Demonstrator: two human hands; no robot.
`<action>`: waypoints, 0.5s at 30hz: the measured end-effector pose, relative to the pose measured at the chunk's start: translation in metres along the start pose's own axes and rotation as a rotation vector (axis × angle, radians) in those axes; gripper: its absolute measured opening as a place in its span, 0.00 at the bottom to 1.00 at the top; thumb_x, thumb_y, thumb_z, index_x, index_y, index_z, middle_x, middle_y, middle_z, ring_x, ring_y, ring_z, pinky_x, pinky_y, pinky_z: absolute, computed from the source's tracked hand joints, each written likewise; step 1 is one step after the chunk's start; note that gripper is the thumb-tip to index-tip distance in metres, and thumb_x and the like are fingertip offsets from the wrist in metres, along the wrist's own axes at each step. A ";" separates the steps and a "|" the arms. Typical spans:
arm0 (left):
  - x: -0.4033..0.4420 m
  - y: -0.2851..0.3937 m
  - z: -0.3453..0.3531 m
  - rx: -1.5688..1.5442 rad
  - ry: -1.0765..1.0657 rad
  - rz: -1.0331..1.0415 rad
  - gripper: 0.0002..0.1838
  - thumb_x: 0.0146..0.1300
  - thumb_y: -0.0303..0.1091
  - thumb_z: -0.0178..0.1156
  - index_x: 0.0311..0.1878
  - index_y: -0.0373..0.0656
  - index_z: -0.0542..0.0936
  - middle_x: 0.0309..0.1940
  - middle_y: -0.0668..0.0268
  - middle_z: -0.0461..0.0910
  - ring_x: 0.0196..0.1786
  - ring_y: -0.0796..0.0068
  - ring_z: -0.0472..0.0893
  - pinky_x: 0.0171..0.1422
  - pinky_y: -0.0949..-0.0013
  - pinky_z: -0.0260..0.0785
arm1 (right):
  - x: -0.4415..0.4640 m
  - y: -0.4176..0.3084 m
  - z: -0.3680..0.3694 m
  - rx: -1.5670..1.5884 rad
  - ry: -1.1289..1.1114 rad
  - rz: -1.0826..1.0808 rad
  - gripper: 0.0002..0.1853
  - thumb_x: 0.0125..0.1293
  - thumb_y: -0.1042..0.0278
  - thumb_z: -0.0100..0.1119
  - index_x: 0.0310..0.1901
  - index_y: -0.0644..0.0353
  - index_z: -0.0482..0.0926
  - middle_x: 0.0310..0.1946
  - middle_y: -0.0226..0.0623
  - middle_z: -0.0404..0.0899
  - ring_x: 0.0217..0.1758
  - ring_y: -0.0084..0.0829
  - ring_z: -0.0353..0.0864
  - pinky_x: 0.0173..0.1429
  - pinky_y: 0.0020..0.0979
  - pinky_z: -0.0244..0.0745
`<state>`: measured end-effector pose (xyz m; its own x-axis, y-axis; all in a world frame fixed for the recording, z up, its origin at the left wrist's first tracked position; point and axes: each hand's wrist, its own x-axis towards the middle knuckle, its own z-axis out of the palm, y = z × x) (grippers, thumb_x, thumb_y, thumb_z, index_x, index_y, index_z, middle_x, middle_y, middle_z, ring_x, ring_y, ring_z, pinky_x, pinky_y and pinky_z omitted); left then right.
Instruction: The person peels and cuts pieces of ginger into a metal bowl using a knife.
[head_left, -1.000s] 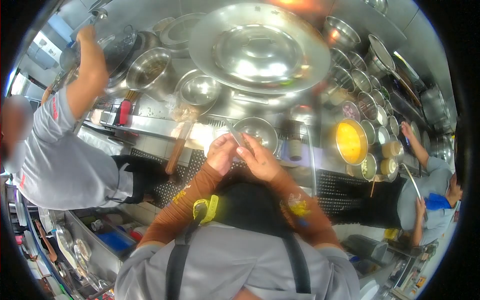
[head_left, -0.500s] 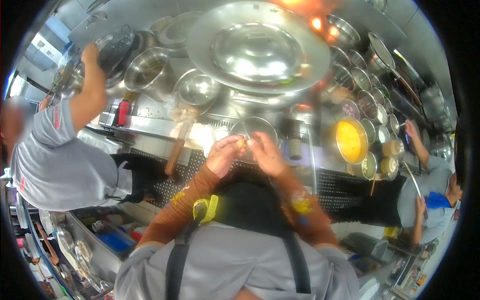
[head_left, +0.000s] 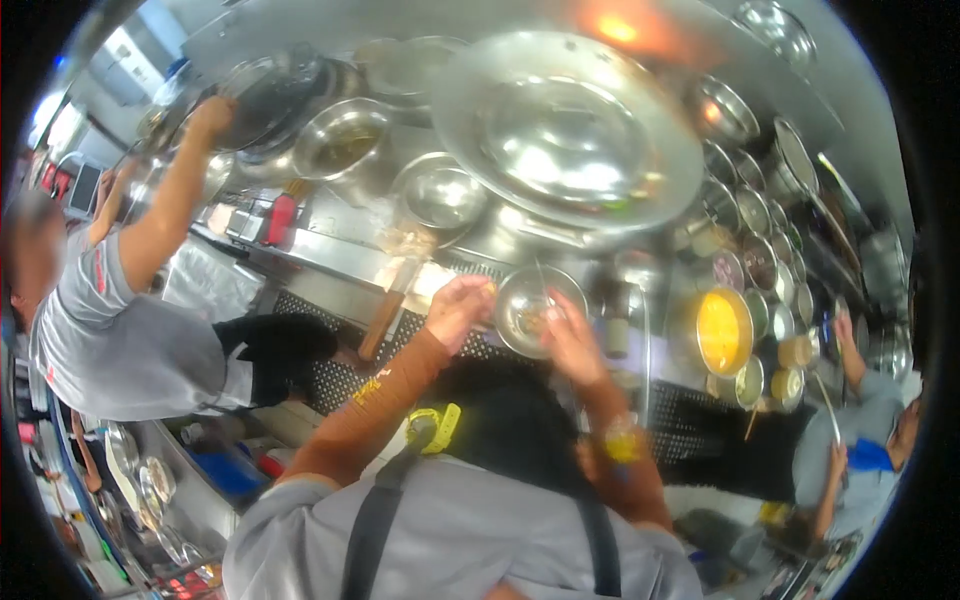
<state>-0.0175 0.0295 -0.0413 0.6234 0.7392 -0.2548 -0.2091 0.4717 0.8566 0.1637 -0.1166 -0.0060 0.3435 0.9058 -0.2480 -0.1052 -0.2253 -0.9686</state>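
Note:
My left hand (head_left: 462, 314) is closed, pinching a small yellowish piece (head_left: 490, 287) at the left rim of a steel bowl (head_left: 519, 328). Most of that piece is hidden by the fingers. Over the bowl's right side, my right hand (head_left: 572, 345) is closed on a thin metal tool (head_left: 540, 276); blur hides its exact kind. Small brownish bits (head_left: 530, 320) lie in the bowl. A wooden handle (head_left: 384, 315) juts out left of my left hand.
A very large steel pan (head_left: 480, 150) stands beyond the bowl. To the right are a bowl of yellow liquid (head_left: 724, 332) and several small containers (head_left: 758, 260). One co-worker (head_left: 150, 330) reaches over pans at left; another person (head_left: 860, 430) works at right.
My hands have drawn apart; they were close together at the small piece. My right hand is now over the bowl. The whole view has shifted, with the counter lower and further right.

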 end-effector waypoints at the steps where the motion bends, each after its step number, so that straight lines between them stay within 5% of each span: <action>1: 0.011 0.006 -0.005 0.027 0.107 0.093 0.13 0.65 0.30 0.65 0.51 0.41 0.78 0.40 0.64 0.82 0.40 0.75 0.80 0.45 0.70 0.74 | 0.000 0.002 0.001 0.029 -0.003 -0.003 0.28 0.76 0.52 0.50 0.72 0.56 0.64 0.26 0.27 0.74 0.23 0.17 0.66 0.28 0.22 0.63; 7: 0.115 0.054 -0.050 0.188 0.307 0.203 0.14 0.64 0.33 0.65 0.49 0.38 0.79 0.39 0.64 0.83 0.42 0.74 0.82 0.46 0.69 0.75 | -0.003 0.001 0.019 0.052 0.047 0.083 0.29 0.75 0.52 0.49 0.73 0.54 0.63 0.24 0.29 0.73 0.14 0.13 0.58 0.18 0.19 0.53; 10: 0.140 0.091 -0.087 0.973 0.291 0.500 0.12 0.62 0.34 0.66 0.45 0.37 0.81 0.40 0.60 0.85 0.42 0.74 0.82 0.47 0.67 0.76 | -0.003 -0.006 0.026 0.041 0.068 0.051 0.29 0.76 0.51 0.49 0.73 0.55 0.63 0.23 0.29 0.73 0.14 0.13 0.58 0.18 0.20 0.53; 11: 0.138 0.109 -0.093 0.888 0.301 0.414 0.13 0.59 0.36 0.65 0.44 0.41 0.83 0.40 0.55 0.86 0.41 0.68 0.84 0.48 0.66 0.76 | -0.006 -0.015 0.028 0.075 0.101 0.137 0.30 0.76 0.50 0.49 0.73 0.56 0.62 0.22 0.29 0.73 0.14 0.13 0.59 0.17 0.20 0.53; 15: 0.125 0.145 -0.127 1.502 0.162 0.283 0.13 0.56 0.42 0.66 0.42 0.50 0.85 0.47 0.56 0.82 0.49 0.56 0.81 0.56 0.57 0.73 | -0.003 -0.003 0.037 0.106 0.162 0.101 0.30 0.75 0.49 0.49 0.73 0.56 0.62 0.22 0.28 0.74 0.14 0.13 0.59 0.16 0.20 0.53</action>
<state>-0.0655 0.2510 -0.0060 0.5888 0.8078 0.0299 0.6878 -0.5200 0.5065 0.1288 -0.1056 -0.0021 0.4704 0.8092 -0.3519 -0.2416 -0.2655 -0.9334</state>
